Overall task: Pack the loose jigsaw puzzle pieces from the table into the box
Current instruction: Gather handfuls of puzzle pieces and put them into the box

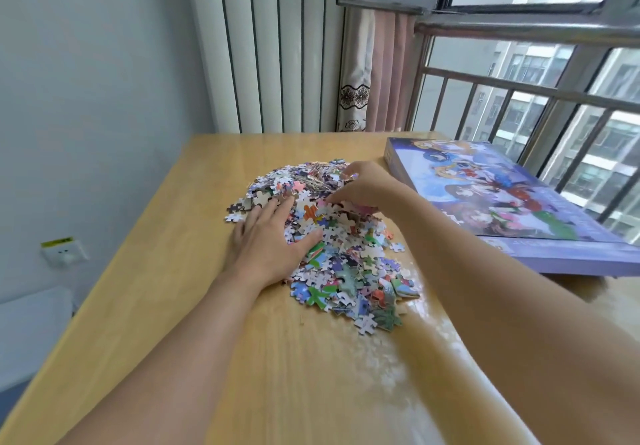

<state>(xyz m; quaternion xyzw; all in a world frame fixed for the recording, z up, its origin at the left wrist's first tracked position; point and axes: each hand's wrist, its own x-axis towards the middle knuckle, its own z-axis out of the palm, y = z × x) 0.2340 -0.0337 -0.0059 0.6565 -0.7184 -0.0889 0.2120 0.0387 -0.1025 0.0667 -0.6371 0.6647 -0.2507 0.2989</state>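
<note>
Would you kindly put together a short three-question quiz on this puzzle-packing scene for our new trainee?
1. True or false: the purple puzzle box lies closed, picture side up, on the wooden table.
2. Which hand lies flat with straight fingers on the pile of jigsaw pieces? A) left hand B) right hand
3. Fill in: the box lies to the ____ of the pile, next to the window railing.

Key
1. True: no opening shows.
2. A: the right hand's fingers curl into the pieces at the pile's far side.
3. Right.
</note>
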